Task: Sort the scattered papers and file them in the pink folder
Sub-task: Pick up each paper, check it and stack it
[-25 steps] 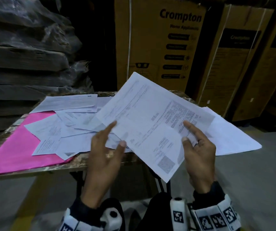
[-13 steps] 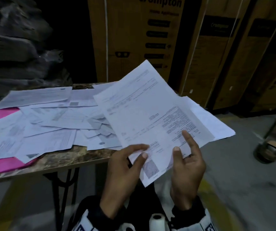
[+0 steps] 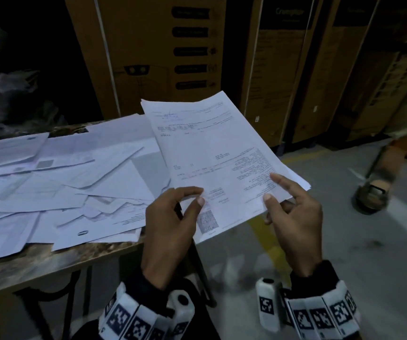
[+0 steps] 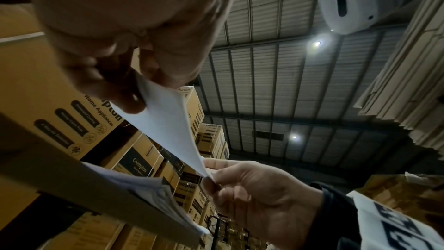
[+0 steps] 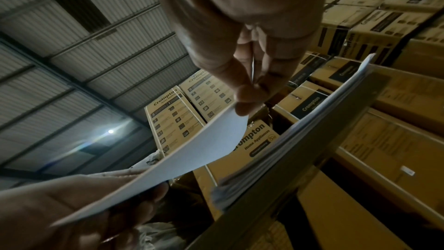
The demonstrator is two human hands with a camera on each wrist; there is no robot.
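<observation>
Both hands hold a sheaf of papers (image 3: 212,153) in the air just past the counter's (image 3: 50,261) right end: left hand (image 3: 170,231) pinches its near edge, right hand (image 3: 295,217) its near right corner. Loose sheets (image 3: 62,182) lie scattered over the counter, reaching its front edge. No folder in view

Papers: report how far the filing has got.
Done: nothing visibly filed; the pink folder is out of view. In hand: the left hand and right hand pinch a small stack. Left: many loose papers lie scattered on the table.
</observation>
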